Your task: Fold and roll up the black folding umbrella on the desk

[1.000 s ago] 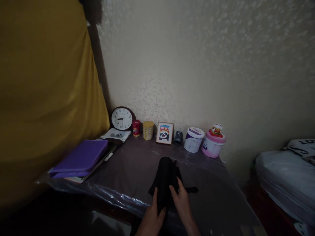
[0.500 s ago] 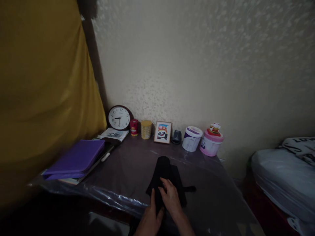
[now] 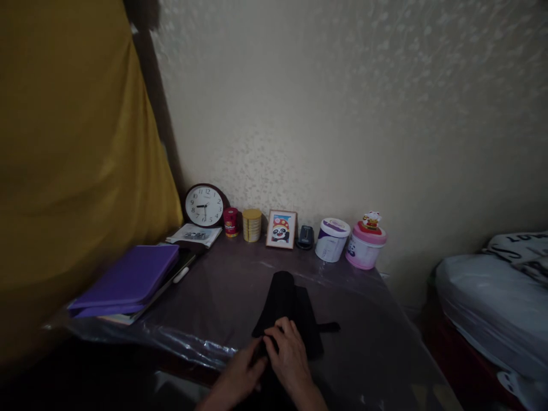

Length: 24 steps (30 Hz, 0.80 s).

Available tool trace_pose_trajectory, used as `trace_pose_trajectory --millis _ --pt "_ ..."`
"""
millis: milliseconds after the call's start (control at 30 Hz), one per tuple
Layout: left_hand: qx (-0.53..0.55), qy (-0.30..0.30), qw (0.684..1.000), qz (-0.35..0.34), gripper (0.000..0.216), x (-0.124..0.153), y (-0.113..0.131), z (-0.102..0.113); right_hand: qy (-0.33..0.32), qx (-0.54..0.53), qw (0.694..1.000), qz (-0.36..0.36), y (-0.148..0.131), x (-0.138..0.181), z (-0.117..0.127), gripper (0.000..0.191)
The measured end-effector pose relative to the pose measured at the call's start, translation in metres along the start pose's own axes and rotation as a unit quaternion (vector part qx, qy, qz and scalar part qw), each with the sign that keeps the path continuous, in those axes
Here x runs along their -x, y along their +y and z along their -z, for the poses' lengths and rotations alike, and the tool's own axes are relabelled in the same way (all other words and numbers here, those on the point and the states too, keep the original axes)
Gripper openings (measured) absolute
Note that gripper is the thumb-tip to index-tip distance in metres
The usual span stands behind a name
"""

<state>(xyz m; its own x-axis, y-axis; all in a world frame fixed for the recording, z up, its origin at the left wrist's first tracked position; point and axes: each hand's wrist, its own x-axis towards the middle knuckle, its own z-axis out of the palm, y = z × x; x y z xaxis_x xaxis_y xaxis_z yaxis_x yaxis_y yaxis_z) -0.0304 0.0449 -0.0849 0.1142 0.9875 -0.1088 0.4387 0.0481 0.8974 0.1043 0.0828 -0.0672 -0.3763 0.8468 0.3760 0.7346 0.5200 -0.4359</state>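
Note:
A black cloth item [image 3: 280,297] lies on the table near its front edge, with a rounded fold at the far end and a narrow strap [image 3: 329,327] sticking out to the right. Its exact kind is hard to make out in the dim light. My left hand [image 3: 243,371] is closed on the cloth's near left part, thumb and fingers pinching a dark fold. Close beside it, my right hand [image 3: 289,354] has its fingers bent and closed on the same cloth, fingertips almost meeting the left ones. The near end of the cloth runs down between my wrists.
A plastic-covered brown table [image 3: 363,319] holds purple folders [image 3: 128,277] and a white pen-like object [image 3: 181,275] at left. Along the wall stand a clock [image 3: 204,205], red can [image 3: 231,222], yellow-lidded container [image 3: 252,225], panda picture frame [image 3: 281,229] and two round tubs [image 3: 332,240].
My left hand has gone from a pointing finger laid on the cloth to a pinch, shifting left. My right hand has moved slightly left, closing its fingers near the left. The view has shifted slightly.

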Motion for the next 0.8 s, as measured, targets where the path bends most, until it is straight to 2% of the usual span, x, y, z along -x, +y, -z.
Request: trace_pose_trajectory --millis 67,133,200,267,333,400,567,800 --pt "-0.023 0.082 0.996 -0.029 0.039 -0.007 0.009 0.014 0.005 0.022 1.000 0.006 0.002 0.003 -0.005 0.018" --pt "-0.029 0.113 0.991 -0.066 0.040 -0.019 0.021 0.019 0.017 0.057 0.998 0.019 0.007 0.006 -0.013 0.022" --pt "-0.028 0.084 0.988 -0.123 0.041 -0.033 0.032 0.016 0.037 0.096 0.994 0.039 0.012 0.009 -0.020 0.029" --pt "-0.028 0.028 0.985 -0.170 0.044 -0.048 0.038 0.009 0.053 0.116 0.990 0.054 0.015 0.011 -0.023 0.031" --pt "-0.037 -0.015 0.980 -0.196 0.046 -0.065 0.039 0.002 0.059 0.111 0.990 0.061 0.016 0.012 -0.022 0.028" --pt "-0.054 -0.032 0.976 -0.209 0.048 -0.081 0.036 0.000 0.054 0.087 0.993 0.060 0.015 0.010 -0.018 0.025" --pt "-0.110 -0.027 0.969 -0.221 0.044 -0.114 0.028 0.003 0.051 0.032 0.997 0.056 0.011 0.006 -0.011 0.019" --pt "-0.152 0.021 0.964 -0.216 0.040 -0.141 0.024 0.004 0.077 0.018 0.995 0.063 0.015 0.007 -0.015 0.018"
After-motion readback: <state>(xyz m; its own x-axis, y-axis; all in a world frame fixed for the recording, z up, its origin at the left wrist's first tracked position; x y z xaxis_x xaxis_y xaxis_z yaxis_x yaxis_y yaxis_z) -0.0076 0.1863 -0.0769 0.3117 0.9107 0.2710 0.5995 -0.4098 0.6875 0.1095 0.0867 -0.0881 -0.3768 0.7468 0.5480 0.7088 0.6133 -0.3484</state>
